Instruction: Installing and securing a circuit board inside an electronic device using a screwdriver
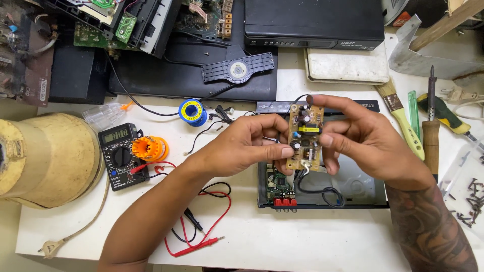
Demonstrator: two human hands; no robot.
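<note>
– What's on the left?
– A multimeter (120, 156) with red and black leads (201, 229), an orange reel (149, 148) touching it, a solder spool (192, 112) and a big yellowed drum (45, 158).
– On the right?
– A brush (402, 117), a soldering iron (431, 128), a screwdriver (446, 115), loose screws (470, 199).

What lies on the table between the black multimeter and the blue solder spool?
In the head view, an orange round reel sits right beside the multimeter; from there to the solder spool the white table is bare.
</note>
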